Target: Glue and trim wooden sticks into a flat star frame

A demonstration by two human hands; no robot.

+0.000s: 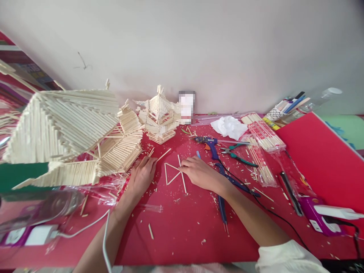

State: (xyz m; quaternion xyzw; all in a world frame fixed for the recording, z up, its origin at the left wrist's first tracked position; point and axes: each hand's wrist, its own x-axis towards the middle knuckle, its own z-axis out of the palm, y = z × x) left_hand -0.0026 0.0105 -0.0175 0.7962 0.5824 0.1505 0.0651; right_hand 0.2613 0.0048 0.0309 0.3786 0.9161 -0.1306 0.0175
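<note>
Stick figure on red table, both hands at it

Landmark: stick figure (173,173), thin wooden sticks laid flat in a triangle-and-cross shape near the middle of the red table (182,231).

Open room: bare red surface toward the viewer from the stick figure, crossed only by scattered offcuts and wood crumbs. The far edge meets the pale wall close behind it.

Left of the figure:
- Large stick roof model (65,132), filling the table's left part, its lower edge near the left hand.
- Clear plastic wrap and a white cable (93,223) below that model, toward the near edge.
- Left hand (142,174), flat on the table just left of the figure, palm down, fingers loosely together, holding nothing that can be seen.

Behind the figure:
- Small stick pagoda (159,117) against the wall.

Right of the figure:
- Right hand (200,172), fingertips resting on the figure's right corner, fingers together and slightly curled; whether they pinch a stick cannot be told.
- Blue glue gun (209,143) just behind the right hand, its black cord running toward the near right.
- Green-handled pliers (237,153) beside the gun.
- White tissue (229,127) further back.
- Packets of sticks (265,138) in clear wrappers, well right of the figure.
- Red board (318,159), raised at the table's right edge, closing that side.
- Purple device (315,216) near the right front corner.
</note>
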